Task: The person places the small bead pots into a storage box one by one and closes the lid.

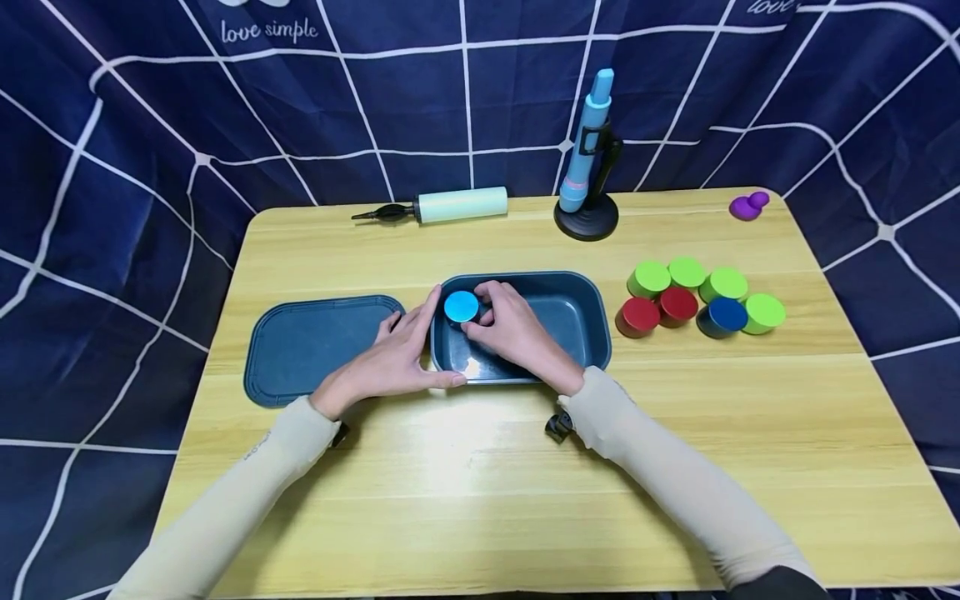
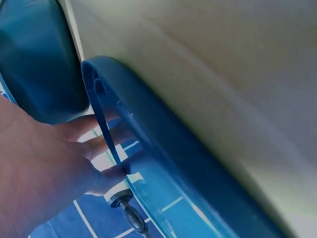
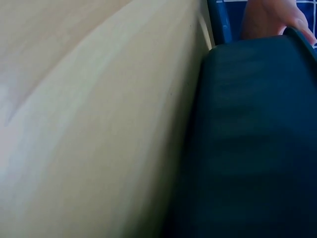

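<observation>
A dark blue-grey rectangular box (image 1: 562, 312) stands without its lid in the middle of the table. Inside its left end is a short cylinder with a bright blue top (image 1: 461, 307), pinched by my right hand (image 1: 513, 327) between thumb and fingers. My left hand (image 1: 393, 360) rests against the box's left end, thumb near the front corner and fingers extended. Some of its fingers overlap the matching lid (image 1: 318, 346), which lies flat to the left. The left wrist view shows the lid's edge (image 2: 163, 148) close by; the right wrist view shows the box's outer wall (image 3: 252, 139).
Several cylinders with green tops (image 1: 723, 284), red tops (image 1: 639, 316) and a dark blue top (image 1: 724, 315) stand grouped right of the box. Along the back are a pale green hand pump (image 1: 462, 205), a blue pen-shaped object (image 1: 585, 150) on a black stand (image 1: 588, 221), and a small purple object (image 1: 747, 205).
</observation>
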A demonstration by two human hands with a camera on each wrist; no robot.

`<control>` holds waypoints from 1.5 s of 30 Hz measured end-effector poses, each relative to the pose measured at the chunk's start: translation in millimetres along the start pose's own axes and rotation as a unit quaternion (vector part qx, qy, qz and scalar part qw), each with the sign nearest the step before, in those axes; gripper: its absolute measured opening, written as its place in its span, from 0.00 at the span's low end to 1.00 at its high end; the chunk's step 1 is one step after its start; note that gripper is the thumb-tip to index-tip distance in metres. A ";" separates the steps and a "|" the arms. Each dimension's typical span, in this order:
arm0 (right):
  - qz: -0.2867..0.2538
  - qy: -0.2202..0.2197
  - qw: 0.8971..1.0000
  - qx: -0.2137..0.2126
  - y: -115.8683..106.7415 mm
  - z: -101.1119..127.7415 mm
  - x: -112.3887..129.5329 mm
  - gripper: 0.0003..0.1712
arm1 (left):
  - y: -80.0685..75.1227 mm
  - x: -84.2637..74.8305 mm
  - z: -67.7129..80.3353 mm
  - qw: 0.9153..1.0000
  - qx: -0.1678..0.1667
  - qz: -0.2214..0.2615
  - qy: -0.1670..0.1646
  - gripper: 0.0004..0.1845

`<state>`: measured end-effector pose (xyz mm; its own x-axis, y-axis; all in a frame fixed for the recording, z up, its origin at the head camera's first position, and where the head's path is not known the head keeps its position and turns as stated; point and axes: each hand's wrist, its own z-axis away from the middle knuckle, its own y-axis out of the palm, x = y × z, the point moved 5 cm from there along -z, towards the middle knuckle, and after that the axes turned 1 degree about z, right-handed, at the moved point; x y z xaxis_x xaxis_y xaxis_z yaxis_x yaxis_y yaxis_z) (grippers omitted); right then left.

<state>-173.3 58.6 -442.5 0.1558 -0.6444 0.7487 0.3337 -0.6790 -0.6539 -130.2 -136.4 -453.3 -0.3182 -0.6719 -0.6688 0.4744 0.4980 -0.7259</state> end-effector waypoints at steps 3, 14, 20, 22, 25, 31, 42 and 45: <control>0.004 0.000 1.000 -0.005 -3.6 2.8 -2.0 0.34 | -0.4 1.2 -1.0 1.000 -0.001 -0.004 0.000 0.73; 0.008 -0.028 0.998 -0.048 -22.8 25.0 -1.9 0.30 | -1.3 5.8 -0.9 1.000 -0.010 -0.004 0.000 0.74; -0.012 -0.057 0.995 -0.081 -42.3 41.5 -6.0 0.27 | -1.7 4.2 -2.0 1.000 -0.009 -0.003 0.000 0.74; -0.018 -0.060 0.994 -0.089 -49.3 46.5 -8.1 0.26 | -1.9 3.2 -2.8 1.000 -0.010 -0.004 0.003 0.74; -0.024 -0.055 0.994 -0.095 -58.9 53.1 -11.5 0.25 | -2.1 2.2 -3.8 1.000 -0.011 -0.005 0.007 0.74; -0.039 -0.043 0.994 -0.096 -74.0 65.4 -19.9 0.25 | -1.7 2.1 -3.8 1.000 -0.012 -0.010 0.005 0.74; -0.036 -0.036 0.989 -0.139 -104.2 92.1 -46.3 0.22 | 2.3 1.8 0.6 1.000 -0.017 0.004 -0.004 0.74; -0.044 -0.028 0.987 -0.150 -113.4 101.4 -55.1 0.22 | 3.4 1.9 -0.2 1.000 -0.017 0.004 -0.004 0.74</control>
<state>-125.5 206.9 -398.6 0.1931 -0.5630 0.8036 0.0586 -0.8109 -0.5822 -129.3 -135.9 -457.0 -0.3081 -0.6715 -0.6739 0.4484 0.5222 -0.7254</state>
